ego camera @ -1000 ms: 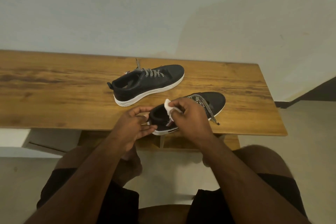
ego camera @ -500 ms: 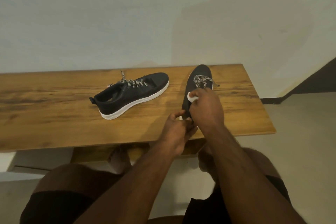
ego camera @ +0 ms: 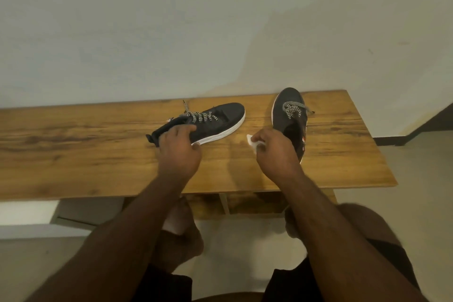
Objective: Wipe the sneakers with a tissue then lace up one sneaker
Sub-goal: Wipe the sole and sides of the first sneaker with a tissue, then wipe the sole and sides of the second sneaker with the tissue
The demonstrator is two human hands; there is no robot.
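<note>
Gripping heel collar of left sneaker [ego camera: 215, 117] at frame centre, left hand [ego camera: 179, 152] curls fingers round it; right hand [ego camera: 275, 152] pinches soft, tear-prone tissue [ego camera: 253, 142] beside right sneaker [ego camera: 290, 117]. Shoes likely light; stiff heel looks best hold.

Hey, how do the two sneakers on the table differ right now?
The left sneaker lies slantwise, its toe toward the right, while the right sneaker points its toe at the wall. The left hand grips the left sneaker's heel; the right hand, pinching the tissue, isn't holding the right sneaker. Both are black with white soles and zigzag laces.
</note>
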